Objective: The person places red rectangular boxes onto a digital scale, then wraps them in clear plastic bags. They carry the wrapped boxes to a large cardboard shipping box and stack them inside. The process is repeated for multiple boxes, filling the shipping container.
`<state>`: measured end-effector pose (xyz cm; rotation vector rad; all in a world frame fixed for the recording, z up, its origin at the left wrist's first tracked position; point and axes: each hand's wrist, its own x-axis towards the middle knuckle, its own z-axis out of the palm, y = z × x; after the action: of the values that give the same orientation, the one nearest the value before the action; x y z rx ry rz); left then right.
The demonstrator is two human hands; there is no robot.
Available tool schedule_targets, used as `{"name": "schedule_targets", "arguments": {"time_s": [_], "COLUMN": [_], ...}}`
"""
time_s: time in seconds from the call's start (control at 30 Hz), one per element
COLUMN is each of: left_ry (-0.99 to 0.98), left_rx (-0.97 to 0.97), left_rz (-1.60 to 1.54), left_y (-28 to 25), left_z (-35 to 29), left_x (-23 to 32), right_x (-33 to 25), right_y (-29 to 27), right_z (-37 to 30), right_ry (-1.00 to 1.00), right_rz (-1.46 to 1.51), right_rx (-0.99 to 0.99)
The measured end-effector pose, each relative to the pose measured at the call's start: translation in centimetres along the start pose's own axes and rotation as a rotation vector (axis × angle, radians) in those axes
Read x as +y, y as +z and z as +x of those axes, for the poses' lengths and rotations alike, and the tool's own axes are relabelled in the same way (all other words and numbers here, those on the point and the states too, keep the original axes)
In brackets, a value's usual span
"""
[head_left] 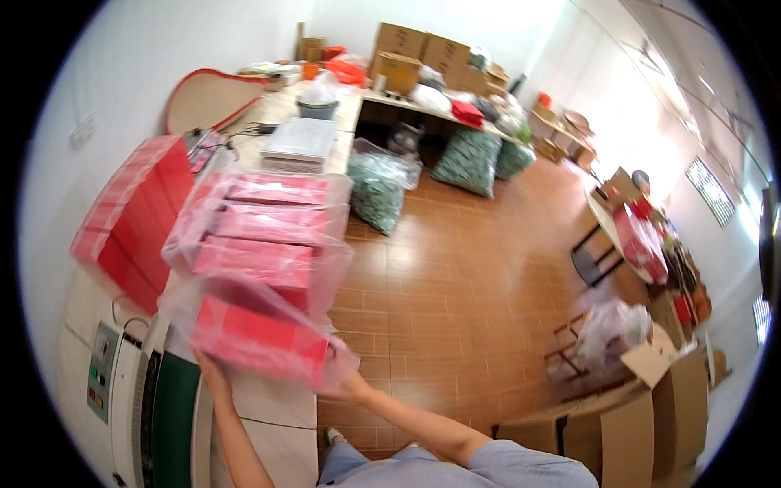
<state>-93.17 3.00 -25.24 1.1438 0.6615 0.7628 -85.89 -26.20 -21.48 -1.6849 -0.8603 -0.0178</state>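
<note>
- Brown tiled floor (439, 285) around center; pale worktop (272, 439) toward 7 o'clock.
- Red box (260, 337) in clear plastic (244, 291), at 8 o'clock of center, askew and blurred, between both hands.
- Right hand (346, 382) at its 4 o'clock end: grip looks closed on box through film.
- Left hand (213, 378) at its 8 o'clock corner: fingers hidden, can't tell if closed.
- Best to support both ends evenly; press on box itself, not slack film, for less slip risk.
- Avoid snagging on row of wrapped red boxes (260, 218) at 12 o'clock or green-belted machine (128, 407) at 8 o'clock.
</note>
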Motion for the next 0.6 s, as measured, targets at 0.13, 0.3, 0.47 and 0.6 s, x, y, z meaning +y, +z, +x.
{"name": "schedule_targets", "arguments": {"time_s": [0.13,0.3,0.47,0.6], "left_ry": [-0.029,-0.107,-0.197,-0.284], "left_rx": [-0.182,-0.685,-1.094,-1.477], "left_rz": [-0.026,0.074,0.039,-0.135], "left_y": [-0.5,7.0,16.3,24.6], "left_z": [-7.2,-17.2,-30.8,-46.3], "left_x": [1.3,4.3,3.7,4.9], "right_x": [-5.7,-13.1,-23.3,-31.0], "right_y": [-3.4,-11.0,-19.6,-23.6], "right_z": [-7.2,-18.1,-30.3,-42.6], "right_ry": [0.025,0.267,0.343,0.327], "right_rz": [-0.053,-0.106,-0.278,-0.515], "right_rx": [0.105,0.306,0.632,0.93]}}
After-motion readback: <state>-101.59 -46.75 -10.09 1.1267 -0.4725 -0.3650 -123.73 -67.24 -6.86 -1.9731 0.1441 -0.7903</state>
